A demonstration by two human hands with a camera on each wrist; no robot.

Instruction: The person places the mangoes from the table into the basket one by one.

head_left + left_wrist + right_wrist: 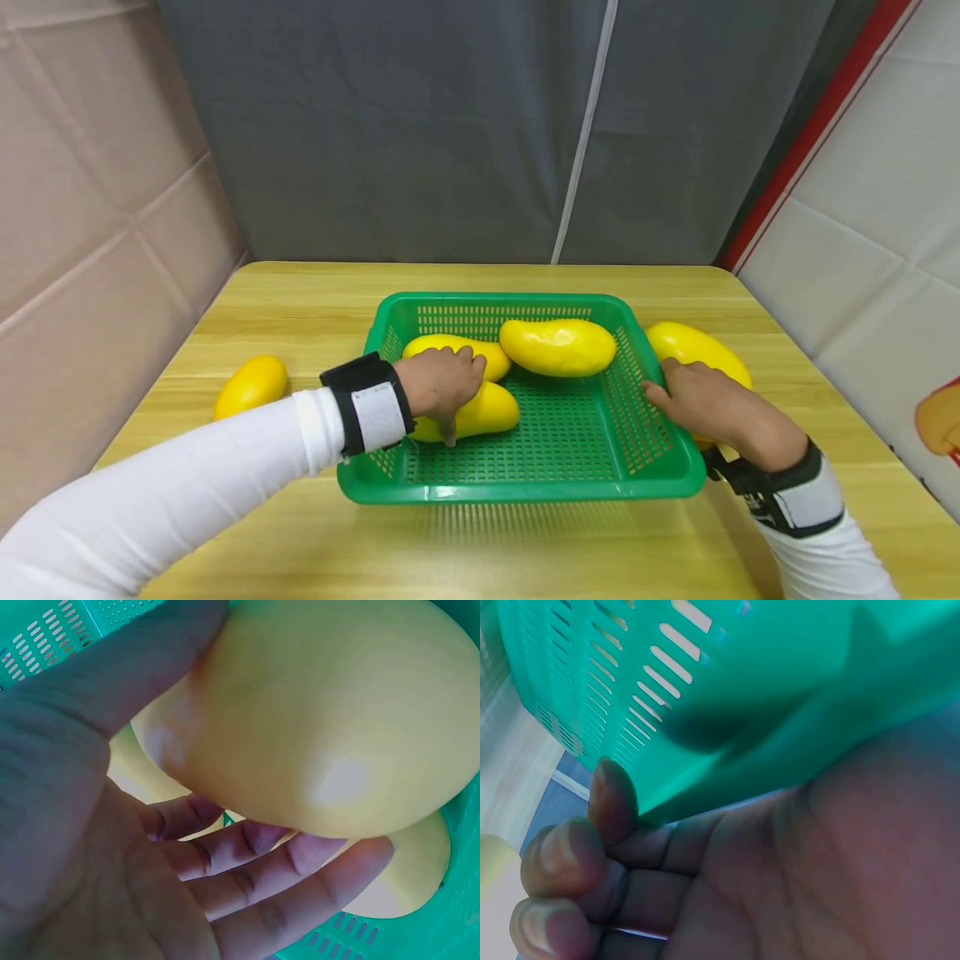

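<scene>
A green plastic basket (525, 493) with slotted walls holds three yellow mangoes. My left hand (444, 379) reaches in from the left and grips the front-left mango (495, 408), thumb on its near side. In the left wrist view the fingers curl along the underside of that mango (322, 712). Just behind it lies the back-left mango (491, 354), partly covered by the hand. The back-right mango (558, 348) rests against the far wall. On the basket's right side my right hand (705, 404) holds the rim, its fingers curled outside the wall (780, 645).
Outside the basket, another mango (697, 350) lies to the right, partly behind the right hand. A smaller yellow fruit (251, 386) sits on the wooden table (315, 308) at the left, beside the left forearm. A grey curtain (390, 142) hangs at the back.
</scene>
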